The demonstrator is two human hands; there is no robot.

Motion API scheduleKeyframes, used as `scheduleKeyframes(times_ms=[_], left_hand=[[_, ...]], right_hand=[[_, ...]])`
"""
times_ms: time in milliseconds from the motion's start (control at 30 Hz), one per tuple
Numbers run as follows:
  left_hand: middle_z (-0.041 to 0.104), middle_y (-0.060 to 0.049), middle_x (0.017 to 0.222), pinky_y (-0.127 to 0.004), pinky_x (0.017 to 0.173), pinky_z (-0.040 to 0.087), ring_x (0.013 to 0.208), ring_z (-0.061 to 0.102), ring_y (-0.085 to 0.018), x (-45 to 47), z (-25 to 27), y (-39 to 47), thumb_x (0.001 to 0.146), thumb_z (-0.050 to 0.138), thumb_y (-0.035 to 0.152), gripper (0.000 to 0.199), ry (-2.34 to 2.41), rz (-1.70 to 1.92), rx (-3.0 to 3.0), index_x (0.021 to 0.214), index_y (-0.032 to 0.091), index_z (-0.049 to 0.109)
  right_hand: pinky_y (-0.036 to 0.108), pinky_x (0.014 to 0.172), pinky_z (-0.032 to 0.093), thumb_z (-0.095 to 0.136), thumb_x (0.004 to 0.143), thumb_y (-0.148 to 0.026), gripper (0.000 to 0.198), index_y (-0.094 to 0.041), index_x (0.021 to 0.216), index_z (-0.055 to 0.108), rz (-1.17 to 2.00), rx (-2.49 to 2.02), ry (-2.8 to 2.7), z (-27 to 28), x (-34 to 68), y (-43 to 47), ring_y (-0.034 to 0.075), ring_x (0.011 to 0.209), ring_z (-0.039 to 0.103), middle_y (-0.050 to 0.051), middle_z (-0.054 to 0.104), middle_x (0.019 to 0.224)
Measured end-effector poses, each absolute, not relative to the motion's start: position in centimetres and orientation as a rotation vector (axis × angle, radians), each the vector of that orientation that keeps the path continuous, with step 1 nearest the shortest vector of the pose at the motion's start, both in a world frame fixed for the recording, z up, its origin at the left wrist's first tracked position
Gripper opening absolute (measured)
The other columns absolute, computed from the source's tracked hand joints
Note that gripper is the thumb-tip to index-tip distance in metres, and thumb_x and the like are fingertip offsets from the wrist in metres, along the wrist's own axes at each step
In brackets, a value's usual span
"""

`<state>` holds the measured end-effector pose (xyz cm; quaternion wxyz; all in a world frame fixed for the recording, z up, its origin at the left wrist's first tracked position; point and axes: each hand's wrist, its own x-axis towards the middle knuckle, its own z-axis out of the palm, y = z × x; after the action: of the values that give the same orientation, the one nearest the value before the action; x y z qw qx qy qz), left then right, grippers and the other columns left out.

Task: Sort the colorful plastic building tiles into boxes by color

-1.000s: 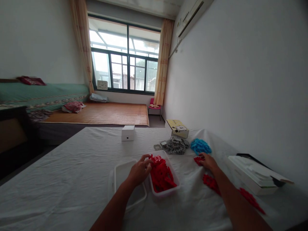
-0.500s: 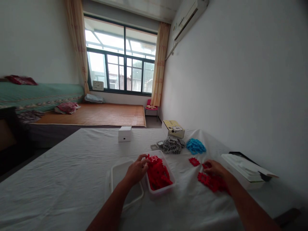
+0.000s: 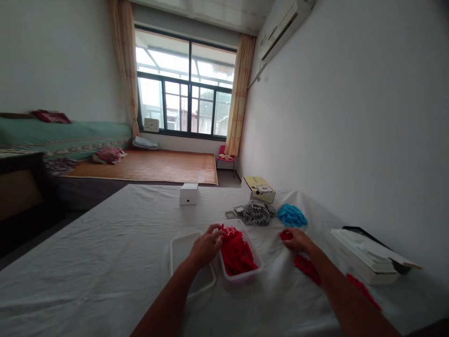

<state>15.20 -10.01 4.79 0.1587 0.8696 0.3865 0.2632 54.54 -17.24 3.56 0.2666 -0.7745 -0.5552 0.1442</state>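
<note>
My left hand (image 3: 206, 245) is at the left rim of a clear plastic container (image 3: 260, 267), fingers curled over the edge and touching the red pieces inside. Flat, notched red plastic building pieces (image 3: 238, 255) fill that container. To the right, my right hand (image 3: 299, 239) pinches a single red building piece (image 3: 286, 235) at the tablecloth. More red pieces (image 3: 306, 267) lie under and beside my right forearm, which covers part of them. Left of the container, a clear lid (image 3: 175, 255) with a white rim lies partly behind my left forearm.
Behind the container sit a heap of grey pieces (image 3: 257, 213) and a heap of blue pieces (image 3: 292, 215). A yellow box (image 3: 259, 188) and a small white box (image 3: 188, 194) stand farther back. At right is a white box with papers (image 3: 368, 255), near the wall.
My right hand has shifted left and away from me, from the red pile to the lone piece. My left hand stays at the container. The view has turned slightly left.
</note>
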Motion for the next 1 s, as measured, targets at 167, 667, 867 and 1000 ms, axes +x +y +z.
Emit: scheduleKeyframes(times_ms=[167,667,867,1000], left_hand=[[0.044,-0.002,0.137,-0.026,0.074,0.047,0.085,0.063,-0.014,15.3,4.9,-10.0,0.089,0.040,0.027,0.042,1.148,0.744,2.486,0.130,0.030,0.046],[0.045,0.000,0.134,-0.024,0.072,0.047,0.070,0.061,-0.009,15.1,4.7,-9.9,0.087,0.044,0.025,0.032,1.096,0.819,2.500,0.116,0.032,0.057],[0.046,0.000,0.134,-0.025,0.071,0.047,0.072,0.063,-0.010,15.2,4.7,-9.8,0.088,0.043,0.024,0.031,1.089,0.815,2.495,0.111,0.032,0.061],[0.046,-0.001,0.133,-0.026,0.074,0.047,0.075,0.063,-0.011,15.4,4.6,-9.7,0.089,0.041,0.026,0.031,1.092,0.828,2.489,0.112,0.031,0.061]], right_hand=[[0.028,0.063,0.050,0.061,0.066,-0.032,0.033,-0.018,0.097,0.063,0.474,-1.884,-1.586,6.4,50.0,-16.5,0.019,0.073,0.064,0.005,0.070,0.085],[0.038,0.084,0.045,0.052,0.080,-0.022,0.022,-0.021,0.094,0.069,0.253,-1.565,-2.088,9.8,34.5,-16.8,0.024,0.091,0.061,0.006,0.071,0.093],[0.039,0.095,0.042,0.049,0.085,-0.038,0.037,-0.028,0.120,0.059,-0.096,-1.655,-2.020,9.4,39.2,-22.3,0.027,0.112,0.052,0.006,0.063,0.119],[0.048,0.099,0.038,0.043,0.082,-0.054,0.052,-0.023,0.122,0.056,-0.307,-2.096,-1.638,6.7,49.1,-27.3,0.030,0.120,0.048,0.010,0.058,0.125]])
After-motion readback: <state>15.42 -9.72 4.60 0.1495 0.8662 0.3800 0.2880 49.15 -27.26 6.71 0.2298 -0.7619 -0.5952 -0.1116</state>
